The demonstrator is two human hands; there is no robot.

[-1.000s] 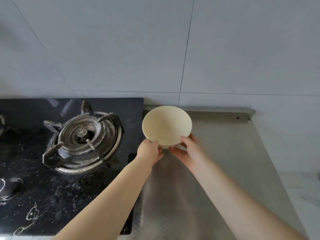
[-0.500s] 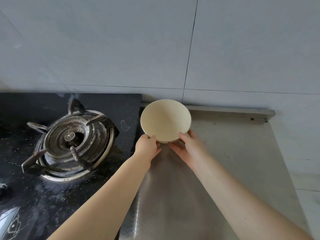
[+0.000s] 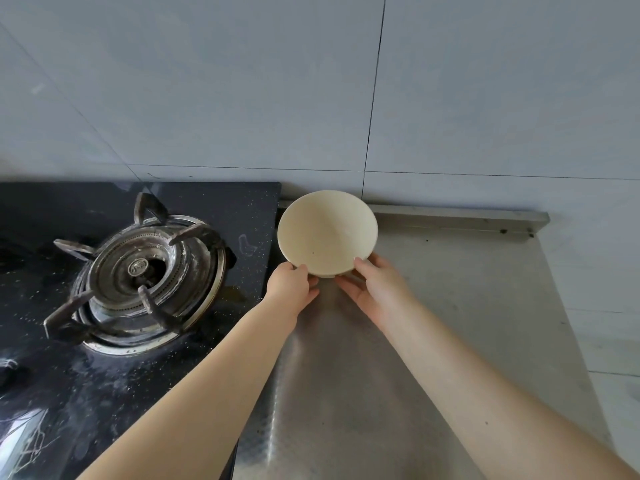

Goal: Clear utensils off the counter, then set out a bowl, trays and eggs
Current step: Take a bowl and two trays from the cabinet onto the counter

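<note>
A cream-coloured bowl (image 3: 327,232) is at the back left of the steel counter (image 3: 450,306), close to the wall and beside the hob's edge. It is empty and tipped slightly toward me. My left hand (image 3: 291,289) grips its near left rim with the thumb on top. My right hand (image 3: 375,289) holds the near right rim, fingers under the bowl. Whether the bowl's base touches the counter is hidden by my hands. No trays, eggs or utensils are in view.
A black glass hob (image 3: 104,393) fills the left side, with a gas burner and its metal pan supports (image 3: 145,271). Grey wall tiles rise behind. A raised steel lip (image 3: 457,216) runs along the counter's back. The counter's right edge drops to a pale surface (image 3: 620,393).
The view has shifted a little, so the burner sits further left in frame. Both hands keep the same hold on the bowl, which stays near the back wall.
</note>
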